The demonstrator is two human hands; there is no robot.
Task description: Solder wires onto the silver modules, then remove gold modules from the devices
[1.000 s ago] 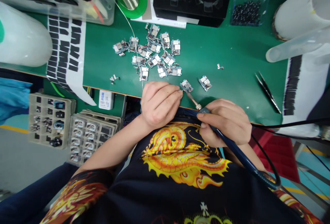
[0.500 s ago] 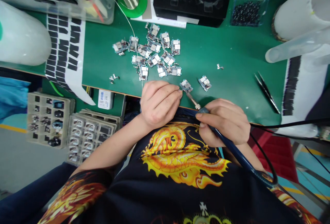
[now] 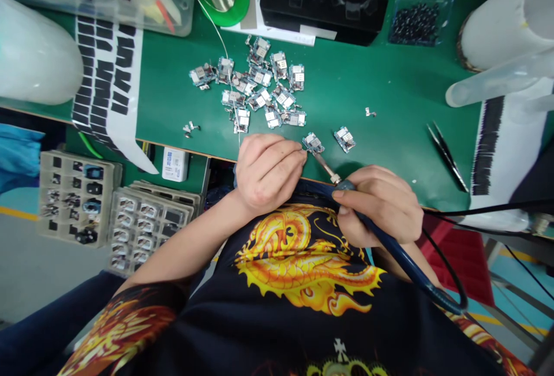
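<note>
Intently, your left hand (image 3: 270,174) curls above the bench edge, fingertips pressed together, though what they pinch cannot be told. Just beside them a small circuit board (image 3: 313,143) lies on the green bench (image 3: 411,87), a soldering iron (image 3: 343,184) at its near edge, pinched between your right hand's (image 3: 383,203) thumb and forefinger; tweezers (image 3: 447,155) rest farther right.

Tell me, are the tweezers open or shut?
Open: the tweezers lie on the green tabletop with their tips apart.
</note>
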